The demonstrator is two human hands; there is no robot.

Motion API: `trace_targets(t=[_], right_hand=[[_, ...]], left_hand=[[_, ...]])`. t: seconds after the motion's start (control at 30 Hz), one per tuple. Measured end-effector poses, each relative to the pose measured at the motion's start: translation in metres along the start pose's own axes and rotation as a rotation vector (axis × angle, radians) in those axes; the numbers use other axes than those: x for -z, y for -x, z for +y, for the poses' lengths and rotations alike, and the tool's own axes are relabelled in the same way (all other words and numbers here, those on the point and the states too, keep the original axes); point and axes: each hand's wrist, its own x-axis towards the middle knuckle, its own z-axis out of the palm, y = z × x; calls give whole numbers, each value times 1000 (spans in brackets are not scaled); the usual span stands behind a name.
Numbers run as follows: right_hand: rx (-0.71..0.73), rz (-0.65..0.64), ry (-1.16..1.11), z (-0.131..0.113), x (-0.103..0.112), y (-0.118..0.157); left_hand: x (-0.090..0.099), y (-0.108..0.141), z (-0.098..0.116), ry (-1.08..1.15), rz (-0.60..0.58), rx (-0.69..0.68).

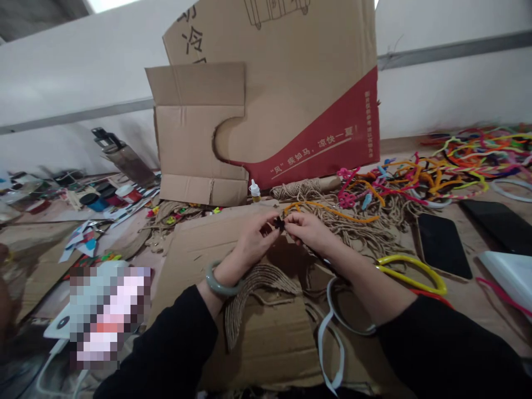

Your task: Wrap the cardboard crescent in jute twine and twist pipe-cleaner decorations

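Note:
Both my hands meet over the cardboard sheet in the middle of the table. Between the fingers of my left hand [262, 231] is a dark pipe cleaner [279, 223], bent into a small bunched shape. My right hand [306, 231] pinches the same piece from the other side, and a dark strand trails below that hand. Fingers cover part of the piece. Under my wrists lies a curved band of twine rows [260, 285] on the cardboard [274, 341]. An orange pipe cleaner [344, 213] lies just beyond my right hand.
A cut carton [307, 83] stands at the back, with a small glue bottle [255, 191] before it. Loose twine [374, 235], colourful pipe cleaners [411, 177], yellow-handled scissors [415, 269] and a phone [444, 245] lie right. Left are paint jars [128, 194], a tilted bottle [128, 160] and a power bank [62, 321].

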Motion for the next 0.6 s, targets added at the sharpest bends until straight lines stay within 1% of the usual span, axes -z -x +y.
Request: trace_targets(t=[0.07,0.13,0.27,0.4,0.53,0.6], right_hand=[[5,-3,24,1,0,0],[9,2,46,2,1,0],[24,17,83,3,1,1],[76,22,174,4,0,1],[93,4,197,8,-1,0],[100,-2,199,10,0,-1]], left_hand=[[1,0,0,-18,16,-19],[2,0,3,3,15,9],[1,0,11,108,9,143],[-1,-1,18,238,35,274],[-1,-3,19,373,43,415],[0,-4,18,431,31,440]])
